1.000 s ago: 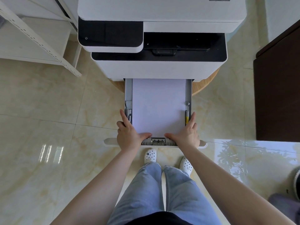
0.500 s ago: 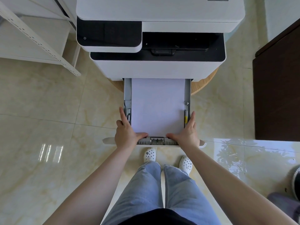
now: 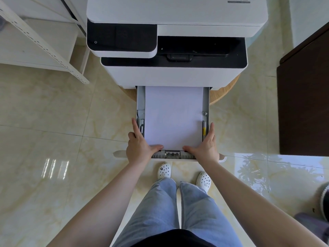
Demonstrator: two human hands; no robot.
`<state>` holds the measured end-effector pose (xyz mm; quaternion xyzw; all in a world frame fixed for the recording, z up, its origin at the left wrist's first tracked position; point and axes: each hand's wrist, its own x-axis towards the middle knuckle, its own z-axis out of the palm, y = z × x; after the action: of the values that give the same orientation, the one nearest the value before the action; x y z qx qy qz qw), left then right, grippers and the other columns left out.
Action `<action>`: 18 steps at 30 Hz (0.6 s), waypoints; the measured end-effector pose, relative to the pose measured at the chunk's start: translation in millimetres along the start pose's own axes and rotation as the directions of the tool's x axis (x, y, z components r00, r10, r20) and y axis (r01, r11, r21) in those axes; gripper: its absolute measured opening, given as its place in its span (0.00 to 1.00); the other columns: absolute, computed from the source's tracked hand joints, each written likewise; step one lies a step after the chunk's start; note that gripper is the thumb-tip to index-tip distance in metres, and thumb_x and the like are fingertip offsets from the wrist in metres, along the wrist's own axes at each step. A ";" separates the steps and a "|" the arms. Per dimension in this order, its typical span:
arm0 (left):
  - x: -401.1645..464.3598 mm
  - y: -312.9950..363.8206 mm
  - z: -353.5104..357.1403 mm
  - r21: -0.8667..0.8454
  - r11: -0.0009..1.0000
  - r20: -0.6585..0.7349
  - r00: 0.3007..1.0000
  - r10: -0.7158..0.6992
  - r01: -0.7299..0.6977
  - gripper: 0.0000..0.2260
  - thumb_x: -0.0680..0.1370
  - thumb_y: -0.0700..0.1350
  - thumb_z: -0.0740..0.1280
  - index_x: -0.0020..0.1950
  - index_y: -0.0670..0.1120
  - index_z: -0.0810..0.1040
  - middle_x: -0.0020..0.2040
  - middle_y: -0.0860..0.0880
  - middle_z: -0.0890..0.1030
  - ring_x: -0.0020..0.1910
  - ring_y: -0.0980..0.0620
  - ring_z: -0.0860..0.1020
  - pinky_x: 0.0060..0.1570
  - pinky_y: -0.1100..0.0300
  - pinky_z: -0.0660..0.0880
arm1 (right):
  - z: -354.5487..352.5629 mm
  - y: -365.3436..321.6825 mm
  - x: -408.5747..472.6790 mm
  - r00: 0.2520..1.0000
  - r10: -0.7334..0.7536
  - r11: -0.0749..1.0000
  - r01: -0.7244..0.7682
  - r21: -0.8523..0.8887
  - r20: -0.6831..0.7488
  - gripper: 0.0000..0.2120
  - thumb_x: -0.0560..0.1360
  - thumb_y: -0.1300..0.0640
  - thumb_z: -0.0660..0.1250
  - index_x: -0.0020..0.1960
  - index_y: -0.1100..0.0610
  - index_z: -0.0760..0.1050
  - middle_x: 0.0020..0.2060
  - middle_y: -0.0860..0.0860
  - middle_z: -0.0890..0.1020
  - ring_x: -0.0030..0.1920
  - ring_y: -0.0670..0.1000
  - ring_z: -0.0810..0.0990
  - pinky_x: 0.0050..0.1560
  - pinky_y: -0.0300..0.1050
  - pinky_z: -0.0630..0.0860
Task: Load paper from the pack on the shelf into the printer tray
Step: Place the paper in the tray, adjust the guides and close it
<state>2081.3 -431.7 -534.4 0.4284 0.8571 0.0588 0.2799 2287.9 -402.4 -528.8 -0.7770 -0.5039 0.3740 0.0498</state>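
Note:
The white and black printer (image 3: pixel 170 70) stands on a round wooden stool. Its grey paper tray (image 3: pixel 140 100) is pulled out toward me, with a flat stack of white paper (image 3: pixel 173 116) lying inside. My left hand (image 3: pixel 138 147) holds the tray's front left corner, thumb resting on the paper's near edge, forefinger along the tray's outer side. My right hand (image 3: pixel 207 147) mirrors it on the front right corner. The paper pack is out of view.
A white metal shelf (image 3: pixel 41 41) stands at the upper left. A dark wooden cabinet (image 3: pixel 304 97) is at the right. My legs and white clogs (image 3: pixel 164 170) are below the tray on the glossy tiled floor. A slipper shows at the right edge.
Both hands and the tray have shifted slightly toward the printer. Their grip on the tray's front corners is the same.

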 end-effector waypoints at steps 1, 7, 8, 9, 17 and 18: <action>-0.6 -0.6 0.0 -0.008 1.000 -0.007 1.000 0.010 -0.010 0.65 0.55 0.63 0.78 0.77 0.51 0.37 0.60 0.40 0.71 0.47 0.41 0.79 0.36 0.53 0.74 | 0.0 0.5 -0.5 1.000 -0.008 1.000 0.008 0.012 -0.006 0.64 0.58 0.46 0.80 0.76 0.46 0.37 0.74 0.53 0.62 0.69 0.58 0.70 0.56 0.56 0.74; -3.3 4.2 -2.0 -0.182 0.983 -0.066 0.998 -0.024 0.012 0.55 0.62 0.66 0.73 0.77 0.53 0.43 0.65 0.40 0.71 0.54 0.38 0.79 0.42 0.46 0.78 | -0.8 -4.1 1.7 0.999 0.025 0.987 -0.019 0.159 -0.040 0.56 0.62 0.41 0.76 0.76 0.48 0.42 0.76 0.52 0.59 0.71 0.57 0.68 0.55 0.54 0.73; 0.5 7.5 -3.3 -0.210 0.977 -0.078 0.996 -0.042 0.025 0.53 0.63 0.65 0.73 0.77 0.52 0.44 0.66 0.40 0.70 0.56 0.38 0.78 0.42 0.48 0.77 | -2.6 -7.5 6.4 0.998 0.045 0.981 -0.036 0.188 -0.042 0.54 0.63 0.40 0.75 0.76 0.49 0.43 0.76 0.52 0.58 0.71 0.57 0.68 0.54 0.54 0.73; 6.5 11.8 -5.0 -0.245 0.968 -0.079 0.995 -0.067 0.046 0.53 0.64 0.65 0.73 0.77 0.51 0.45 0.66 0.40 0.70 0.57 0.38 0.77 0.44 0.48 0.75 | -5.0 -11.8 12.9 0.997 0.067 0.975 -0.056 0.214 -0.043 0.53 0.64 0.39 0.74 0.76 0.51 0.44 0.76 0.52 0.59 0.70 0.58 0.69 0.55 0.54 0.73; 65.3 60.7 -11.9 -0.328 0.893 0.026 0.948 -0.317 0.308 0.49 0.63 0.68 0.70 0.74 0.45 0.54 0.69 0.40 0.68 0.66 0.38 0.70 0.60 0.44 0.69 | -20.2 -58.9 66.9 0.973 0.227 0.906 -0.229 0.356 0.048 0.42 0.60 0.33 0.72 0.62 0.57 0.62 0.58 0.54 0.76 0.55 0.59 0.78 0.54 0.59 0.77; 66.7 62.9 -10.8 -0.295 0.899 0.021 0.943 -0.332 0.323 0.48 0.63 0.68 0.71 0.73 0.44 0.56 0.68 0.40 0.69 0.66 0.38 0.70 0.60 0.45 0.69 | -18.2 -60.2 69.1 0.969 0.241 0.909 -0.242 0.340 0.047 0.42 0.57 0.32 0.72 0.59 0.56 0.62 0.56 0.54 0.76 0.55 0.59 0.78 0.54 0.60 0.77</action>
<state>2088.0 -339.6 -532.6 0.2307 0.9027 0.1440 0.3335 2269.2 -311.0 -525.2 -0.8121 -0.3309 0.4607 0.1370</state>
